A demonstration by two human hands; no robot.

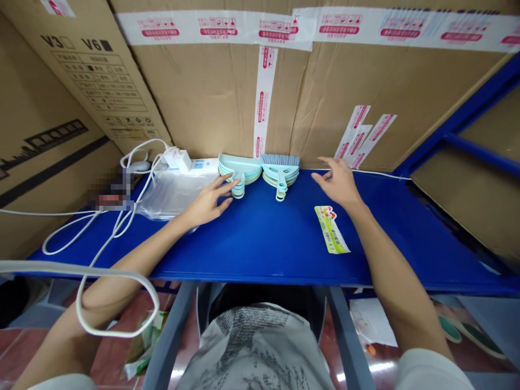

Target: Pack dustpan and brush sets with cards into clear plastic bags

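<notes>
A stack of pale green and blue dustpans [246, 168] lies on the blue table [260, 238], against the cardboard at the back. Right beside it is a stack of small hand brushes [280, 172], the top one with grey bristles facing away from me. My left hand [211, 203] has its fingers spread at the dustpan handles; whether the fingertips touch them I cannot tell. To the right of the brushes my right hand [339, 181] hovers with fingers apart and nothing in it. Below that hand a yellow-green printed card [332, 230] lies flat on the table.
Clear plastic bags [174, 192] lie left of the dustpans, with a white plug adapter [177, 160] behind them. A white cable [117, 227] loops over the table's left side and hangs in front of my left forearm. Cardboard walls [203, 97] enclose the back and sides.
</notes>
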